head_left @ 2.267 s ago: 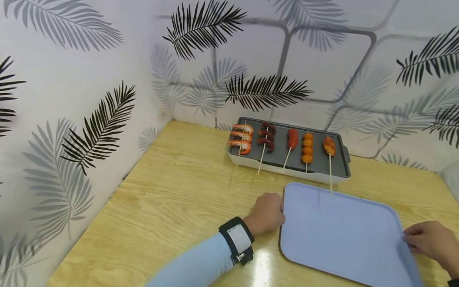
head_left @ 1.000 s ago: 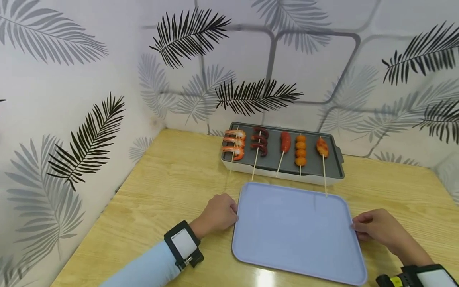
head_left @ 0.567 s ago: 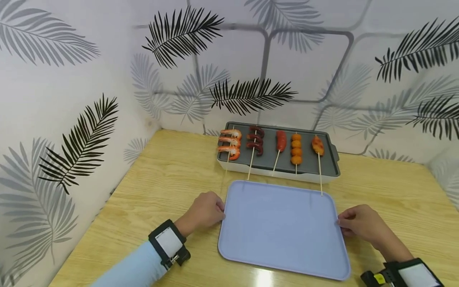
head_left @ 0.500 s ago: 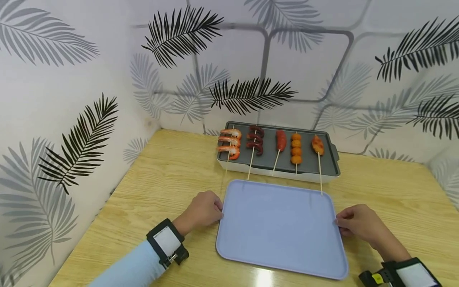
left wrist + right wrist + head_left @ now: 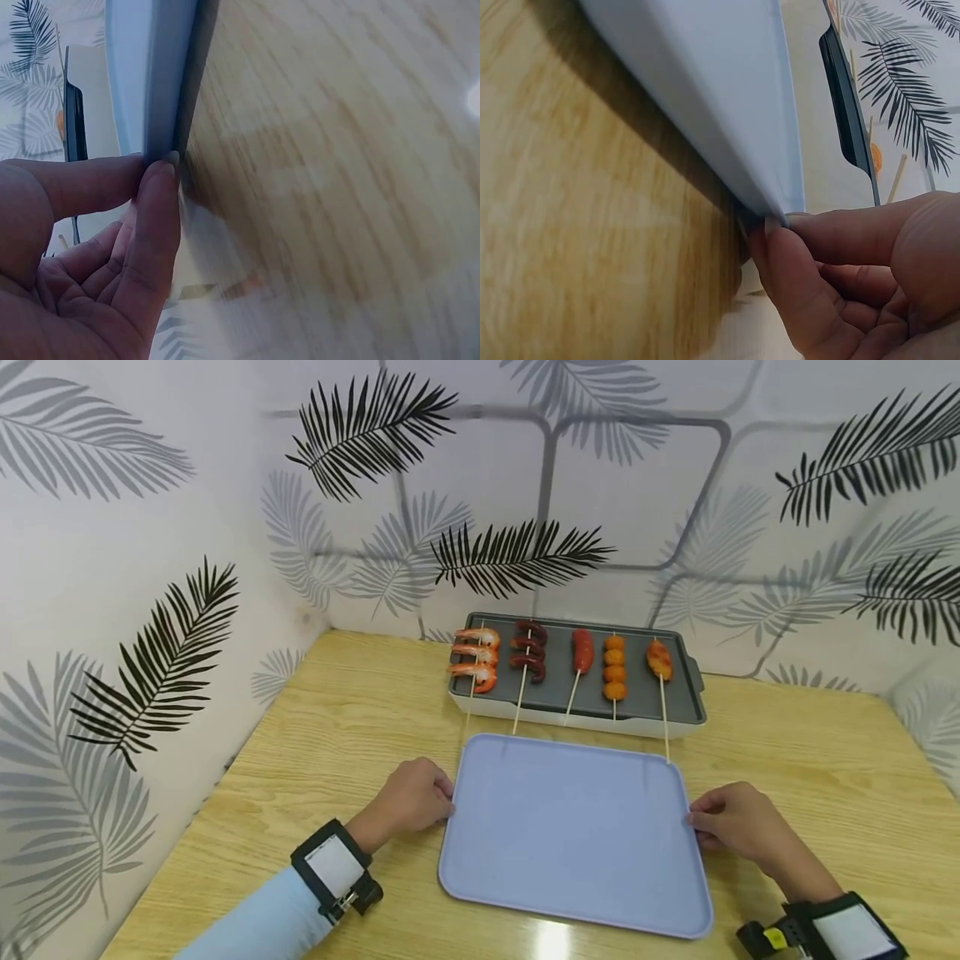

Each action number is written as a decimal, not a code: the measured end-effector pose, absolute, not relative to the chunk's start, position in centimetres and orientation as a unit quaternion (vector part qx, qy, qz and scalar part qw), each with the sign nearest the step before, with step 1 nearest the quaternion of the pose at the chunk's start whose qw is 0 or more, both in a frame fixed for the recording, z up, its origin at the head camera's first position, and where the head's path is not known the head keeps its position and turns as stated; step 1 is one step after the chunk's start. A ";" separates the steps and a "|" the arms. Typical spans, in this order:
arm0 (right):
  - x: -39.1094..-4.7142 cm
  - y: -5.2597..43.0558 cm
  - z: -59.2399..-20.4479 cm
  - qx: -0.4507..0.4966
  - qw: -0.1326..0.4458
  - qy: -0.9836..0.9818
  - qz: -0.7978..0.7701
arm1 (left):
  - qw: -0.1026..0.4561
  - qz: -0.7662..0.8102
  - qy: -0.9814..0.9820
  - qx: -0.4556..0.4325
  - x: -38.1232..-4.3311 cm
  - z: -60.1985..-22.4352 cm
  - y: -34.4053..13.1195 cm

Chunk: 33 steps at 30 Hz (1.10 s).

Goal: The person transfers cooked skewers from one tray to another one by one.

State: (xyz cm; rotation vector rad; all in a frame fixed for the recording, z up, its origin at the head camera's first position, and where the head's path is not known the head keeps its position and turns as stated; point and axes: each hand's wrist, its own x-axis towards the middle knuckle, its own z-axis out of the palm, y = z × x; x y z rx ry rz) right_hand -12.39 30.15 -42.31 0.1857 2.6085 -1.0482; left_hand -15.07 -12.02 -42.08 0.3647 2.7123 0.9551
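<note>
A pale blue rectangular tray point(image 5: 573, 835) lies before me on the wooden table, with nothing on it. My left hand point(image 5: 411, 795) pinches its left edge; the left wrist view shows the thumb and index finger point(image 5: 154, 225) closed on the tray rim point(image 5: 161, 82). At the opposite edge my right hand point(image 5: 738, 822) does the same, and in the right wrist view thumb and fingers point(image 5: 799, 281) meet at the tray's side point(image 5: 697, 97). The other fingers curl loosely below.
Behind the tray stands a grey-topped grill point(image 5: 558, 693) bearing skewers: shrimp point(image 5: 474, 675), dark red curled pieces point(image 5: 528, 667), a red sausage point(image 5: 582, 650), orange balls point(image 5: 614, 672) and a browned piece point(image 5: 659, 660). Some sticks overhang its front toward the tray. A leaf-patterned wall covering point(image 5: 330, 585) rises behind the table point(image 5: 330, 727).
Both hands have slid the tray leftward across the table, so it now sits in front of the grill. The head view has also shifted slightly. The grip on both edges stays the same.
</note>
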 end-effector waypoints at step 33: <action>-20.1 28.0 -35.9 -0.029 -0.047 0.966 -0.251 | 0.123 0.316 0.930 0.143 -15.4 -41.6 -12.2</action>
